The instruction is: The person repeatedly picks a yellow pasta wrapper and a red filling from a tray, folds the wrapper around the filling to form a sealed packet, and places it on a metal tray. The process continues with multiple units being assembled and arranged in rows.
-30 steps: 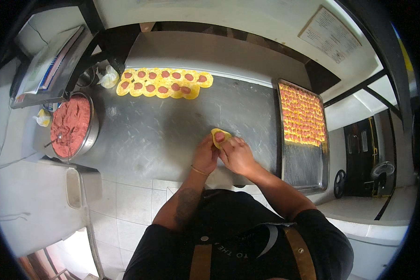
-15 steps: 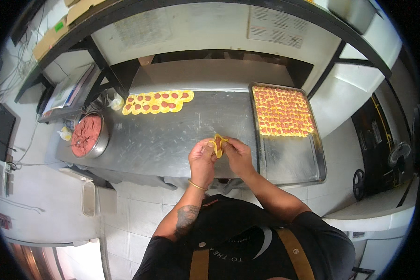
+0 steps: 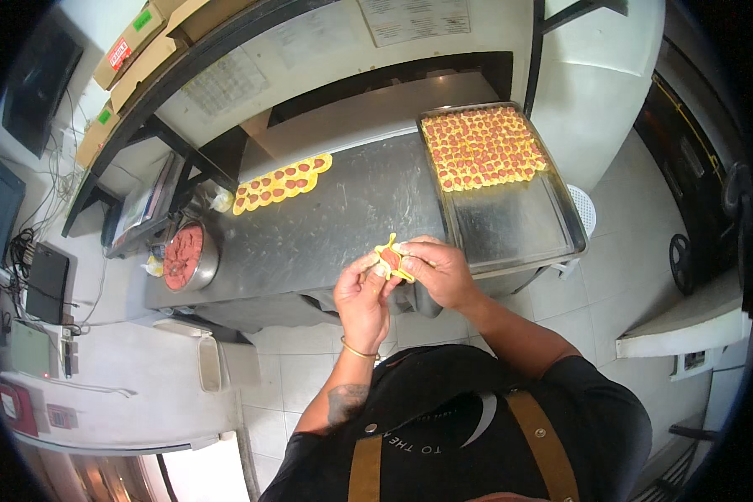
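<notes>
Between the fingertips of both hands, above the front edge of the metal table, is a dumpling with a yellow wrapper partly gathered around pink meat filling. My left hand pinches its left side; my right hand grips the upper right edge with thumb and fingers. Farther back on the left lie two overlapping rows of round yellow wrappers, each topped with a lump of meat. On the right, a large metal tray carries tightly packed rows of open-topped dumplings in its far part.
A steel bowl of pink ground meat stands at the table's left end. Behind it are a small plastic bag and a rack with papers. A black-framed shelf spans overhead, with cardboard boxes on it.
My view has turned and shifted, so the table and tray appear tilted. Both hands still hold the dumpling; its wrapper edge is now pinched into several points around the meat.
</notes>
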Tool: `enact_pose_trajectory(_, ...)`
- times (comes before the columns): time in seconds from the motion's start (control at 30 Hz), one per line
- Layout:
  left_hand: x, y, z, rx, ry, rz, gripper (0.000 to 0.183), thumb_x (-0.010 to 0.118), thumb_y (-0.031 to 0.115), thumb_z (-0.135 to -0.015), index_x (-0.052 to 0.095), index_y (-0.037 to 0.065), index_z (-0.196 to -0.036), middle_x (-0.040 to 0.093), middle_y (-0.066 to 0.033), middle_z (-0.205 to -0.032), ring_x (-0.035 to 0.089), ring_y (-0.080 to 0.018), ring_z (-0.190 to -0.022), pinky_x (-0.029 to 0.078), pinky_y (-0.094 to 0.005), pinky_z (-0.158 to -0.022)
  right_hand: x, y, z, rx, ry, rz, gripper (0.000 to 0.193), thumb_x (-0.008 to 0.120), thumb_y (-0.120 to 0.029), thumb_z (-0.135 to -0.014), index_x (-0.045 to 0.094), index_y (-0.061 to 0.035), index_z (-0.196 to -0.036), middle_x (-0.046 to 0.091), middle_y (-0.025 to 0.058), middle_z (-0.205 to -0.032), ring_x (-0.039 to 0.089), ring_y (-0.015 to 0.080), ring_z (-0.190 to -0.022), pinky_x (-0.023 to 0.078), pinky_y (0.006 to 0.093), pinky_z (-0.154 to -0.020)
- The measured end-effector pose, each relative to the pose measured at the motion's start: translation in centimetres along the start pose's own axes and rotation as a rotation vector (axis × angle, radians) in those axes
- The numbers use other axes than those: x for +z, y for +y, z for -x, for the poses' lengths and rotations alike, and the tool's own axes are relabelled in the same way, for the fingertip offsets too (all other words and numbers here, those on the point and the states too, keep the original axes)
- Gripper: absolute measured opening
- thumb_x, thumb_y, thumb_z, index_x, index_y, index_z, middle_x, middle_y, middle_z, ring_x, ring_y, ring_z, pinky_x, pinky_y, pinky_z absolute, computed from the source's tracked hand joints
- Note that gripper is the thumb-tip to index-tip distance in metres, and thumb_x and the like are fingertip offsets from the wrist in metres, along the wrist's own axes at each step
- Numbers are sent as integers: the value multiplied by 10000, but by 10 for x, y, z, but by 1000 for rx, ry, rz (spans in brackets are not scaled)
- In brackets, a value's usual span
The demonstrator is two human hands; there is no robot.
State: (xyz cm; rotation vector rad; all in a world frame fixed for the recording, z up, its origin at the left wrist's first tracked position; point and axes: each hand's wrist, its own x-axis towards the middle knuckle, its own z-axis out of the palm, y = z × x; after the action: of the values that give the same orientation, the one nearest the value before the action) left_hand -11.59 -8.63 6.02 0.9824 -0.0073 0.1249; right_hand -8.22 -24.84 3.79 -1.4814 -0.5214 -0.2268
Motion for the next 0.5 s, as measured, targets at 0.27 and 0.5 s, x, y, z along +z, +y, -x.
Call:
enact_pose_trajectory(0.27,-38,35,35,209,-227,-15,110,638,-15,-1006,643,-7,-1116,669,-150,-1246,693,-204,-1028,620,-325,-856,60,-44,10,336,51,-615,188,668,-90,-992,661,31,-1136,699,57,-974,624,84,-820,526,268,-738)
enact_pose_trajectory(0.5,-96,88,82,203,-83,88,101,641,48,-1026,591,58,-1113,651,-138,-1297,678,-205,-1076,609,-351,-884,134,-57,38,-93,-123,-3,193,708,-120,-955,659,-9,-1104,703,45,-920,624,82,-770,525,266,-688)
